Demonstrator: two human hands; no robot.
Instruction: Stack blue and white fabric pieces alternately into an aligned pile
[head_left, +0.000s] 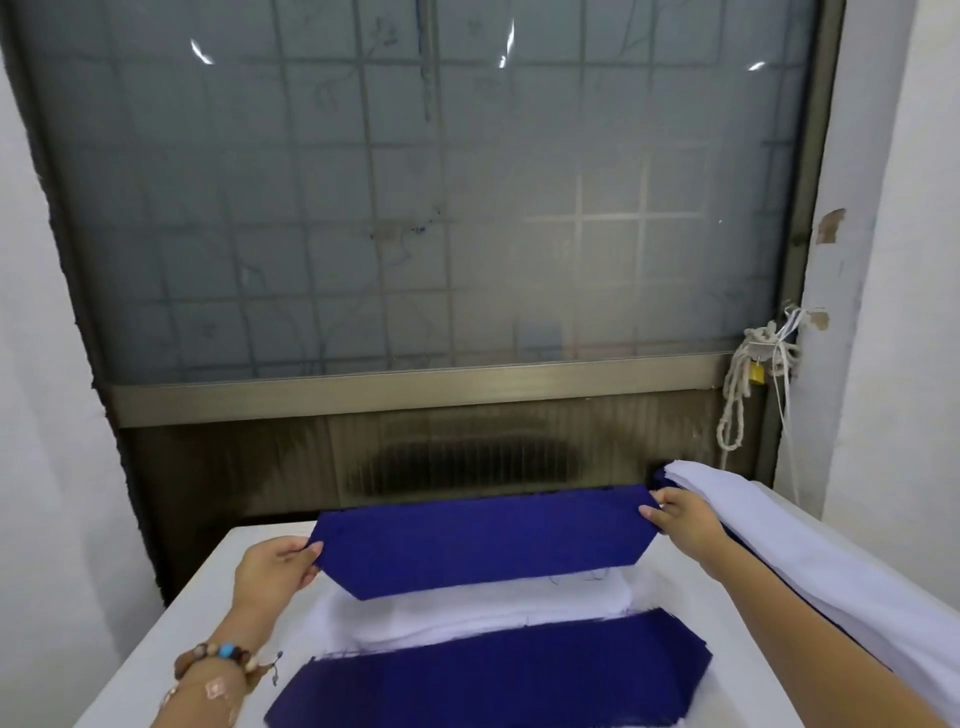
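Blue piece (483, 540) held stretched flat between both hands, one short end each. Left hand (275, 569) pinches the left end, fingers curled round the edge. Right hand (685, 519) pinches the right end near its far corner. Neither hand is spread. Judging by the taut hold, gripping at the ends keeps the cloth from sagging or folding, so its edges can be matched to what lies below.

The piece hovers over the far part of the worktop (171, 639), its near edge just above the white pile (467, 613). Cannot tell if the far edge touches anything. Looks like the blue is about to go down on white, which fits the alternating order.

Nearer the person a blue stack (493, 675) lies flat, touching or overlapping the white pile's near edge, probably the supply. White cloth heap (810, 561) lies along the right side, beside the right forearm, with some blue showing under it.

Pose: both arms reach forward, right arm extended further and angled inward, left wrist bent with a bead bracelet (223, 657) on it. Hands roughly level, right a little further away.

Behind: frosted window (415, 208), knotted rope (753, 364) at its right frame.
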